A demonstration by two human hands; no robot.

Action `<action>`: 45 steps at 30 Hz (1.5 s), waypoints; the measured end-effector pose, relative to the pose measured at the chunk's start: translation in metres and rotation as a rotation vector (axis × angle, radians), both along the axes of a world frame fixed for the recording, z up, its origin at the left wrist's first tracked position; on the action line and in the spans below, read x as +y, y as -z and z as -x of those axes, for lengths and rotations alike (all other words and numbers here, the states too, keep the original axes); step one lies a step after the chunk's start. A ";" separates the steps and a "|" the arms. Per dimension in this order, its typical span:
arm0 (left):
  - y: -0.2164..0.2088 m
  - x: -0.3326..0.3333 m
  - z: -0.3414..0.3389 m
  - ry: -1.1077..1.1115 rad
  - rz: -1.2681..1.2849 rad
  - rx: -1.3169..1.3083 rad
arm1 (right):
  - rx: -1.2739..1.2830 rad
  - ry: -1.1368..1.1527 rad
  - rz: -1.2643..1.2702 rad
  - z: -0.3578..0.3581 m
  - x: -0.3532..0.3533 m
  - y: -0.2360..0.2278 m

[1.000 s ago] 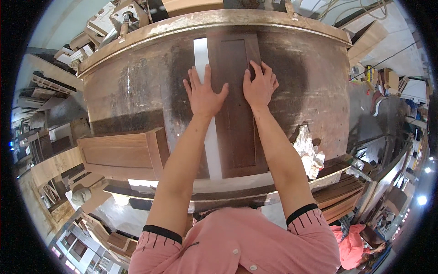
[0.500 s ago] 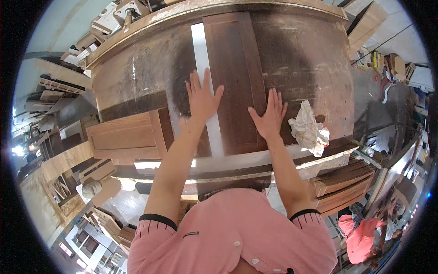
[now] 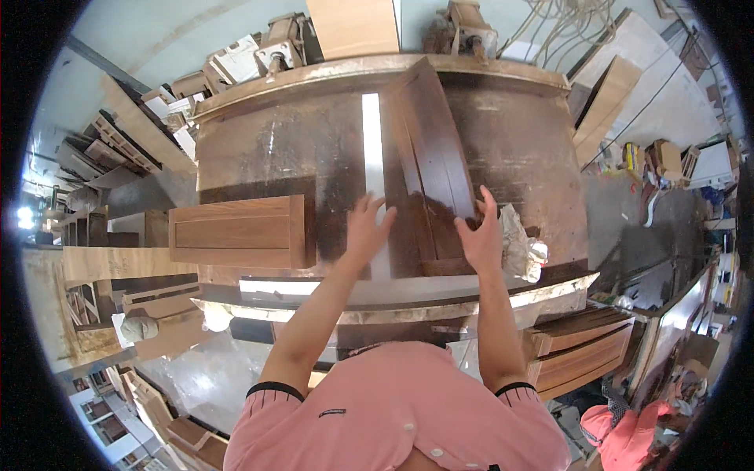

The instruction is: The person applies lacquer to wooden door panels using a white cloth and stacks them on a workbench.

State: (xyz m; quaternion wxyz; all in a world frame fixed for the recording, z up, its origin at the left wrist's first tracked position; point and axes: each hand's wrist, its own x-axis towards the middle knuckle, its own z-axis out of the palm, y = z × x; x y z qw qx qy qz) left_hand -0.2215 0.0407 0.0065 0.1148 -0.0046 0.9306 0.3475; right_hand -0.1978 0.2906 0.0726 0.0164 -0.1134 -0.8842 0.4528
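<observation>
A long dark wooden panel (image 3: 436,169) with a raised frame lies askew on the worn workbench (image 3: 542,157), its far end leaning left; it may be slightly tilted. At its right edge, near the close end, is my right hand (image 3: 481,235), thumb over the panel's face and fingers along the outer side. My left hand (image 3: 367,228) is over a narrow white strip (image 3: 372,141) left of the panel, fingers apart and holding nothing. Beside my right wrist sits a crumpled pale cloth (image 3: 518,243).
A lighter brown panel (image 3: 236,233) lies at the bench's left. Several stacked wooden panels (image 3: 585,353) stand below its right front. Machine parts (image 3: 463,27) and boards line the far wall. A person in pinkish-red clothing (image 3: 620,432) is at the lower right.
The dark panel has turned and shifted right, away from the white strip. My left hand has come off it toward me, while my right hand has closed round its edge. The view has shifted.
</observation>
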 end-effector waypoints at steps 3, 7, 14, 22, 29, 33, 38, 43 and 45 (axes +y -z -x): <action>-0.049 0.035 0.030 -0.175 -0.598 -0.086 | -0.023 -0.230 0.050 -0.030 -0.018 -0.056; -0.057 0.044 0.061 -0.289 -0.444 -0.093 | -0.167 -0.403 0.362 -0.082 -0.046 -0.045; -0.053 -0.002 0.044 -0.332 -0.834 -0.200 | 0.013 0.184 0.103 -0.180 -0.067 0.096; -0.097 -0.118 -0.072 -0.415 -1.472 -0.081 | -0.033 0.388 1.184 -0.114 -0.152 -0.030; -0.079 -0.241 -0.146 -0.716 -1.382 -0.045 | 0.007 0.060 0.612 -0.034 -0.224 -0.029; -0.033 -0.290 -0.165 -0.883 -1.395 0.009 | -0.201 -0.054 0.482 -0.017 -0.305 -0.065; -0.024 -0.325 -0.163 -0.948 -1.446 0.018 | -0.108 -0.149 0.375 0.024 -0.329 -0.011; -0.024 -0.355 -0.172 -0.832 -1.268 -0.078 | -0.130 -0.145 0.292 0.023 -0.356 -0.010; -0.028 -0.361 -0.180 -0.673 -1.263 -0.205 | -0.094 -0.131 0.321 0.018 -0.355 -0.007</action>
